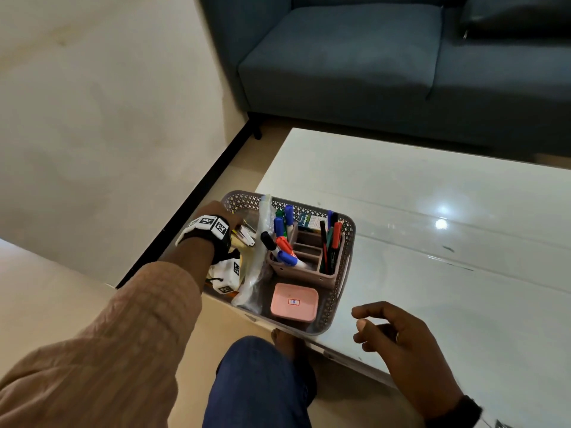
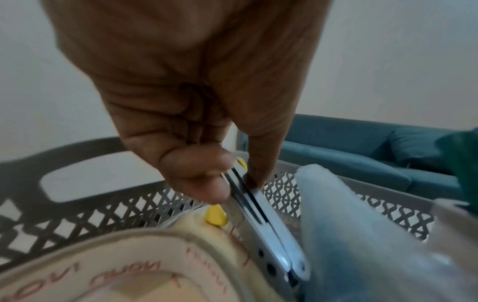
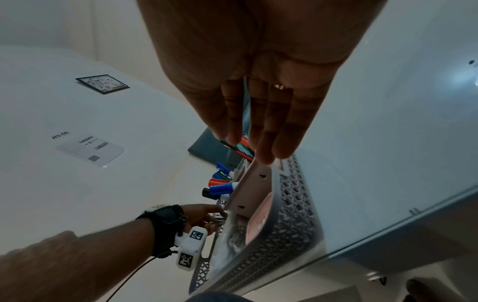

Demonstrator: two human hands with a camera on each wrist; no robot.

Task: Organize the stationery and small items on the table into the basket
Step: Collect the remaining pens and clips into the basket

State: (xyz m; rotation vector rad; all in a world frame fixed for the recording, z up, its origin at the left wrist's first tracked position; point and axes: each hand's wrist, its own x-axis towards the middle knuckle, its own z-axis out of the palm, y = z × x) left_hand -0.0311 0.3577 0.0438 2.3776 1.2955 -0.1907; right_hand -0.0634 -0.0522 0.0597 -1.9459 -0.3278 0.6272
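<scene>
The table (image 1: pixel 432 211) top is glossy and white; the basket (image 1: pixel 347 242) is matt grey lattice plastic; the stapler (image 2: pixel 269 241) is shiny metal; the sofa (image 1: pixel 355 57) is blue cloth.
</scene>
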